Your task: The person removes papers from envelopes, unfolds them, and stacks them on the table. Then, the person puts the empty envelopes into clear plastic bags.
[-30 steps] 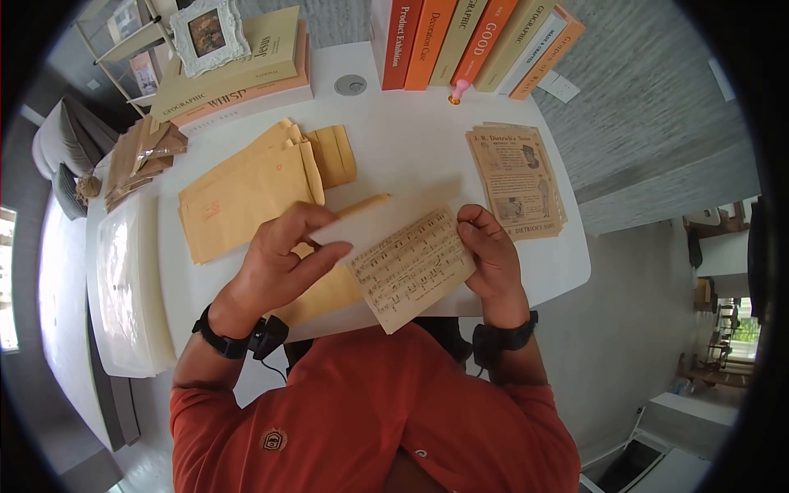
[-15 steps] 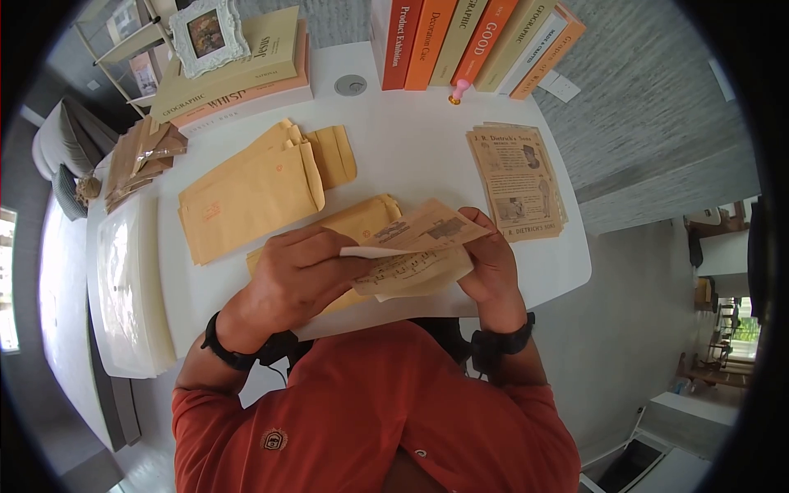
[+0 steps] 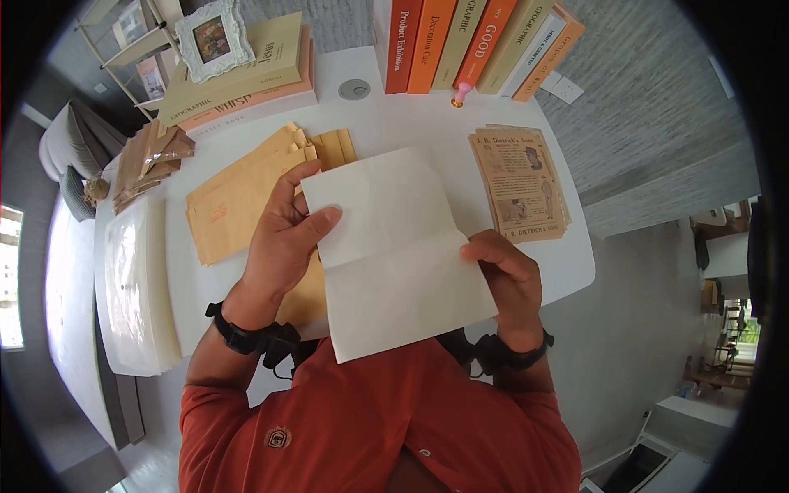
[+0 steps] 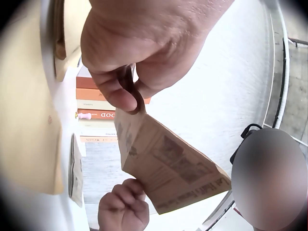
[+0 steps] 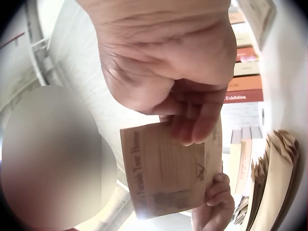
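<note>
An unfolded sheet (image 3: 394, 263) with a crease across its middle is held above the table's front edge, its blank pale side up in the head view. The left hand (image 3: 288, 230) pinches its upper left edge, thumb on top; the right hand (image 3: 505, 275) pinches its right edge near the crease. Print shows on the sheet's underside (image 4: 178, 168) in the left wrist view, beneath the left hand (image 4: 149, 53). From the right wrist, the same printed side (image 5: 166, 168) appears below the right hand (image 5: 173, 72). Yellow envelopes (image 3: 234, 201) lie partly behind the left hand.
A stack of printed brown sheets (image 3: 522, 185) lies at the right. Brown packets (image 3: 148, 164) and a stack of clear sleeves (image 3: 136, 287) are at the left. Upright books (image 3: 477, 49), a pink pin-like object (image 3: 462, 92) and stacked books with a frame (image 3: 215, 41) stand at the back.
The folded printed paper has been opened out into a larger sheet, pale side up. The hands have moved apart, the left turning so its thumb lies on the sheet.
</note>
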A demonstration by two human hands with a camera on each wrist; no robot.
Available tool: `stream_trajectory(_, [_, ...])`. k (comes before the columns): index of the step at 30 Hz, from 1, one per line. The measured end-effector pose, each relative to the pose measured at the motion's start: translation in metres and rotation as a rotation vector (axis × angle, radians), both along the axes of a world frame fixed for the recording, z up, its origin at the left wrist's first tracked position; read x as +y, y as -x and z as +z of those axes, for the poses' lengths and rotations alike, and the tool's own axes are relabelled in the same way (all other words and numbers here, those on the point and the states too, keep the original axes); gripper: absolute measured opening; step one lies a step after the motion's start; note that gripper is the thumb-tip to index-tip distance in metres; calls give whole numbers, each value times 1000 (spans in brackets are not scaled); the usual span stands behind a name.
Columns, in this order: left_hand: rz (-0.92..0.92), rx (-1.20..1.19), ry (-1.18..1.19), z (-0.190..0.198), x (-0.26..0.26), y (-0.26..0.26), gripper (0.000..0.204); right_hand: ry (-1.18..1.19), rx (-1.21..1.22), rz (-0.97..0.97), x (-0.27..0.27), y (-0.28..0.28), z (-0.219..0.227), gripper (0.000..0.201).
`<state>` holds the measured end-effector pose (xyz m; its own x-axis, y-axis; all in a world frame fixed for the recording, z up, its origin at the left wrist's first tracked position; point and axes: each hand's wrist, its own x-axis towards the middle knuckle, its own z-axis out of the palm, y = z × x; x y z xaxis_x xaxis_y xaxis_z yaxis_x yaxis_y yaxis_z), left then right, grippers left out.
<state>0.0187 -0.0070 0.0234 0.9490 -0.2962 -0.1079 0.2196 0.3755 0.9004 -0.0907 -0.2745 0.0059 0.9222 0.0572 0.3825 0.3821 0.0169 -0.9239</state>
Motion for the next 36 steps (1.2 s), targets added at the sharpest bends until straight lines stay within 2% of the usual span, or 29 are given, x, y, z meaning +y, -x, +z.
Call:
stream_trajectory(3, [-58,33,-5,-2,-4,3,55,446,-338,-211,0,-5,13,29])
stream_trajectory(5, [-258,18,-188,-7,5,0,55,502,-433,-328,1,-11,28,26])
stream_trajectory(7, [-361,-26,-352,-9,5,2,56,328,-412,-348,-6,-11,30,27])
stream_trajectory(9, [-367,-96,-499,-5,0,15,58,-76,-271,-269,-24,-5,24,29])
stream_trajectory(11, [-350,-668,-828,-9,11,19,68,-29,-226,-721,-50,-17,36,28])
stream_trajectory(12, [-326,-961,-979,-11,16,21,73,-3,-182,-720,-69,-22,42,27])
stream_trajectory(13, [-329,-978,-1072,-9,18,25,80,22,-139,-717,-91,-28,47,27])
stream_trajectory(16, [-342,-985,-1296,-5,21,35,97,648,106,-684,-164,-54,39,24])
stream_trajectory(19, [-380,-922,-1368,-13,21,40,102,856,301,-612,-180,-76,21,20])
stream_trajectory(23, [-391,-871,-1404,-17,16,41,105,853,336,-598,-185,-96,-17,22])
stream_trajectory(26, [-402,-899,-1415,-22,18,38,105,983,338,-606,-184,-101,-30,27])
stream_trajectory(29, [-398,-904,-1384,-18,19,36,104,1005,100,-818,-168,-88,-27,31])
stream_trajectory(32, [-379,-889,-1340,-8,20,42,105,893,39,-656,-128,-58,2,27])
stream_trajectory(34, [-357,-907,-1300,-1,21,46,107,700,-19,-448,-71,-34,23,22])
stream_trajectory(36, [-328,-951,-1245,3,21,51,108,671,-135,-231,-32,-19,24,21])
